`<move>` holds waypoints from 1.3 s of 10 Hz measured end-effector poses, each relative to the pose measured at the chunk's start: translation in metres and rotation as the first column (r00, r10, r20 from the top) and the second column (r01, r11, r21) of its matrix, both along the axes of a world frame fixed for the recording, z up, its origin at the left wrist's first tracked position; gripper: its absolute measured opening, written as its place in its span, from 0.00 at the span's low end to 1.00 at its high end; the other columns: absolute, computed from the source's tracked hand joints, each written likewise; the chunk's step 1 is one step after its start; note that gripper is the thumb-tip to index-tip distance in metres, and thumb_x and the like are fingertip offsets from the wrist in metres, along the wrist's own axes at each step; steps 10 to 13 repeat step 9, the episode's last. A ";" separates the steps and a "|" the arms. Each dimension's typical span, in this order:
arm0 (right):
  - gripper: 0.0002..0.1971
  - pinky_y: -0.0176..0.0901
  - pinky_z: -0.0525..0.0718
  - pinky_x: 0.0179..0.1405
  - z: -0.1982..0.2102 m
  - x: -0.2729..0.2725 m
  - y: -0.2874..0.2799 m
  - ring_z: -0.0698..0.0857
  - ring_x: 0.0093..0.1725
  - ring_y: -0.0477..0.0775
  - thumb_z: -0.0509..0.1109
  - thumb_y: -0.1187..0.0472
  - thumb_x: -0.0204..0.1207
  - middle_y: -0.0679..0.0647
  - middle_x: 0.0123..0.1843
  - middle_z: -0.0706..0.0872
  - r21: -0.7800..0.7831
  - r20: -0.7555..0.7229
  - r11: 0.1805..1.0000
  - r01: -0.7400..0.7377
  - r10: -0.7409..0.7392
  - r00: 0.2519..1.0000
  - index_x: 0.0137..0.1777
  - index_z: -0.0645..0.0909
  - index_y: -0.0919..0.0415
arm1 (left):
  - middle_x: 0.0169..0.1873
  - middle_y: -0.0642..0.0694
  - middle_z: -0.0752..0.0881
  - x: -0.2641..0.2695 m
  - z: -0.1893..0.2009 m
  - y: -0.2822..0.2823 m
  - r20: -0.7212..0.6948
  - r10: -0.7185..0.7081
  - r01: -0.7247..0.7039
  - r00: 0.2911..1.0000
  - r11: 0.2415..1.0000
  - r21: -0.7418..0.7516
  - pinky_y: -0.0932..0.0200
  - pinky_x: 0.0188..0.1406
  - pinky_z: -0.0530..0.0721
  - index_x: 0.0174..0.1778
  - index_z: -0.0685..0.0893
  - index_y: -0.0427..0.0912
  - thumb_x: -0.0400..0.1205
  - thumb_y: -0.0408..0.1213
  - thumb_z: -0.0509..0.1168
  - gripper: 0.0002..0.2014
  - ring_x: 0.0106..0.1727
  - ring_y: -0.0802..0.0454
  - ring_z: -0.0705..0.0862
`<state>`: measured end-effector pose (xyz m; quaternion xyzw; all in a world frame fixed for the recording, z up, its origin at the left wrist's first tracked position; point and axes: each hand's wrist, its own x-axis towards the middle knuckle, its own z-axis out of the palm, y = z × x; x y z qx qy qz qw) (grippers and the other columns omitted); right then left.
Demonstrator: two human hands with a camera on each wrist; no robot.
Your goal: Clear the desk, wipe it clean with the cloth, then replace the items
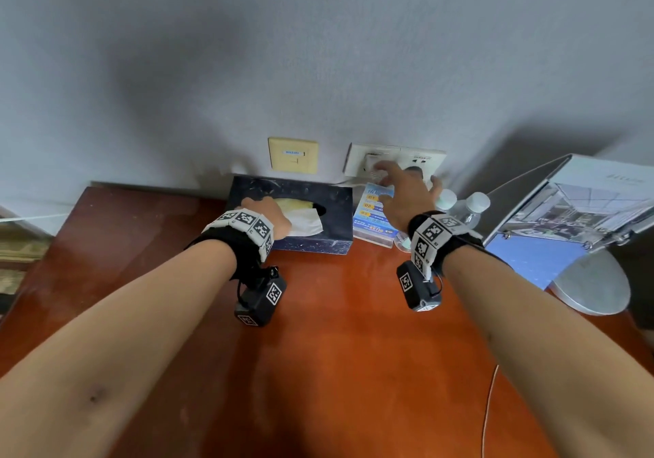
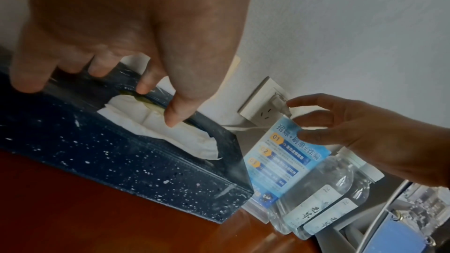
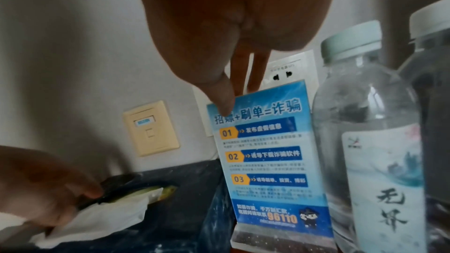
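Note:
On the reddish wooden desk, a dark speckled tissue box stands against the wall with a white tissue sticking out. My left hand rests on top of the box. Its thumb touches the tissue and its fingertips lie at the rim of the opening. Right of the box stands a blue sign card in a clear holder. My right hand hovers spread over the card's top edge, thumb in front and fingers behind, near a white plug. No cloth shows.
Two clear water bottles stand right of the card, close to my right wrist. An open binder and a round metal base fill the right end. The wall carries a socket plate and a beige port plate. A thin cord hangs at the front.

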<state>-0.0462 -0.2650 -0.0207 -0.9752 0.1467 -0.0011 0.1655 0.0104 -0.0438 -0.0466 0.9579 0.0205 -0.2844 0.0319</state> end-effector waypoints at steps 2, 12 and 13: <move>0.24 0.57 0.82 0.61 -0.008 0.008 -0.004 0.84 0.53 0.57 0.58 0.80 0.69 0.46 0.44 0.82 0.243 0.077 0.969 0.043 -0.063 0.995 0.58 0.78 0.54 | 0.70 0.33 0.73 0.001 0.009 0.007 0.021 -0.032 0.031 0.999 0.999 0.039 0.47 0.67 0.72 0.70 0.73 0.37 0.82 0.44 0.62 0.23 0.70 0.37 0.72; 0.19 0.55 0.71 0.69 0.006 -0.028 -0.005 0.77 0.66 0.60 0.73 0.62 0.75 0.57 0.64 0.82 0.098 0.172 0.982 -0.161 0.142 0.975 0.66 0.77 0.57 | 0.67 0.36 0.77 -0.062 0.053 -0.023 0.187 0.034 -0.019 0.982 0.997 -0.078 0.52 0.64 0.74 0.69 0.75 0.37 0.83 0.41 0.62 0.20 0.69 0.40 0.75; 0.19 0.55 0.71 0.69 0.006 -0.028 -0.005 0.77 0.66 0.60 0.73 0.62 0.75 0.57 0.64 0.82 0.098 0.172 0.982 -0.161 0.142 0.975 0.66 0.77 0.57 | 0.67 0.36 0.77 -0.062 0.053 -0.023 0.187 0.034 -0.019 0.982 0.997 -0.078 0.52 0.64 0.74 0.69 0.75 0.37 0.83 0.41 0.62 0.20 0.69 0.40 0.75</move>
